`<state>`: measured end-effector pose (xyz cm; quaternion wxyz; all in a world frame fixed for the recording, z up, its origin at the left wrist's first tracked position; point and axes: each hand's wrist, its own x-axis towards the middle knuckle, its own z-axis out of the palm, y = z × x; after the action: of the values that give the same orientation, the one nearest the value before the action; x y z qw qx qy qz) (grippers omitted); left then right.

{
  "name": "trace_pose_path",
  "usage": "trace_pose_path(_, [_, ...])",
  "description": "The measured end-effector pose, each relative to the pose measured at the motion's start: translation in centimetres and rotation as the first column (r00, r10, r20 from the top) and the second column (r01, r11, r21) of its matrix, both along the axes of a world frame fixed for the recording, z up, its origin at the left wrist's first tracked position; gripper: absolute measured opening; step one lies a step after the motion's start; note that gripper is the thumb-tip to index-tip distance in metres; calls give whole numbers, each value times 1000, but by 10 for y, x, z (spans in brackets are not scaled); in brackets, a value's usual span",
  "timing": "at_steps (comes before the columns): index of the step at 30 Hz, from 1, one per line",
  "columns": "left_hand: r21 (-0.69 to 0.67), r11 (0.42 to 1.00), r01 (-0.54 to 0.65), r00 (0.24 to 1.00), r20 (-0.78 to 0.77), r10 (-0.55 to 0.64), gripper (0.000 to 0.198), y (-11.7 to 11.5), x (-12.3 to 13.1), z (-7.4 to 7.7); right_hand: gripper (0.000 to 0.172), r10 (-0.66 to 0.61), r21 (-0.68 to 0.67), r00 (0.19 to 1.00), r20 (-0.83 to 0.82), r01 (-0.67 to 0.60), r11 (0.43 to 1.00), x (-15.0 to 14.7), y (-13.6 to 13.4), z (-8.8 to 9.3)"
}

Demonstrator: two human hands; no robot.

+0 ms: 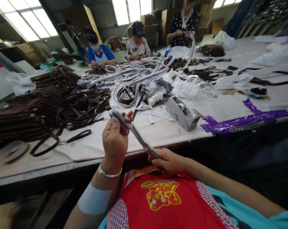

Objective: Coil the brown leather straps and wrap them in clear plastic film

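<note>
Red apron [163, 211] (gap before table edge [50, 170]), strip [142, 140] in both hands [115, 136] [169, 159].

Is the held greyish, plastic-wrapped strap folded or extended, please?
Partly extended: the strap is bunched in the left hand; a straight length runs to the right hand.

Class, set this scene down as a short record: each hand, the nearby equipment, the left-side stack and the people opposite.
Left hand: holds the bunched part of a grey strip
Right hand: holds the same strip lower down
Equipment: grey tape dispenser on the table
Left side: stacked dark brown items
Opposite: at least three people
</note>
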<state>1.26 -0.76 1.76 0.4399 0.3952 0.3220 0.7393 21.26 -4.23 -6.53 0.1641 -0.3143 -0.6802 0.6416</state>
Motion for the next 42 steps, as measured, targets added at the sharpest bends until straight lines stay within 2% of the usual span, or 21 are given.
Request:
trace_pose_path(2, [73,994,-87,966,-239,102,23,-1,1,-15,30,72,-342,986,-148,-120,932,4,-3,4])
trace_pose_path(4, [153,985,-79,834,-531,150,23,-5,-1,-31,39,35,-516,953,-301,-194,835,10,-6,6])
trace_pose_path(7, [206,974,94,518,-846,129,30,-11,-1,-58,41,-63,-595,874,-481,-273,756,17,-6,5])
trace_pose_path(10, [131,961,243,251,-966,68,45,-17,3,-84,38,-172,-620,801,-574,-288,730,19,-5,-2])
trace_pose_path(13, [53,971,232,111,-993,28,31,-21,7,-100,37,-223,-634,788,-574,-255,730,23,-3,-7])
trace_pose_path(15, [30,976,214,80,-997,13,20,-23,6,-103,38,-182,-612,854,-487,-185,769,30,1,-5])
trace_pose_path(17, [2,971,238,97,-995,-22,18,-25,0,-100,37,-105,-461,959,-265,-30,887,39,9,2])
trace_pose_path(18, [-26,964,264,122,-991,-60,17,-27,-3,-98,37,-91,-285,990,-110,56,957,44,13,7])
trace_pose_path(19, [-63,952,298,151,-982,-113,17,-29,-6,-96,38,-100,-47,994,42,102,994,48,17,12])
trace_pose_path(20, [-110,935,337,176,-968,-177,18,-32,-8,-94,36,-126,210,978,168,90,974,51,20,17])
trace_pose_path(22, [-229,882,412,188,-926,-328,21,-38,-12,-89,23,-170,595,925,339,-71,800,54,25,23])
trace_pose_path(24, [-381,789,481,173,-842,-511,27,-45,-13,-84,20,-172,738,882,440,-245,629,52,27,23])
trace_pose_path(25, [-461,724,513,182,-766,-616,30,-48,-14,-81,23,-177,763,873,455,-279,583,50,27,21])
trace_pose_path(26, [-530,648,547,211,-662,-719,34,-51,-14,-77,26,-186,779,880,437,-267,568,48,27,17])
trace_pose_path(27, [-578,571,583,259,-534,-805,39,-55,-14,-74,29,-189,785,902,387,-215,581,46,27,12])
trace_pose_path(29, [-612,459,644,376,-270,-886,46,-61,-14,-68,40,-161,742,963,216,-55,668,42,26,2])
trace_pose_path(31, [-601,431,673,492,-72,-868,48,-66,-12,-64,48,-108,625,994,20,72,777,36,24,-8])
trace_pose_path(33, [-566,465,681,609,84,-789,47,-68,-8,-62,55,-80,508,988,-133,137,850,25,21,-14])
trace_pose_path(35, [-512,527,679,696,219,-684,47,-65,-2,-62,60,-111,423,964,-241,207,882,11,15,-17])
trace_pose_path(38, [-431,601,673,739,355,-573,49,-56,10,-64,59,-203,304,920,-334,310,901,-12,5,-17])
trace_pose_path(42, [-354,722,595,779,475,-409,45,-47,22,-66,52,-233,236,888,-397,344,909,-30,-4,-12])
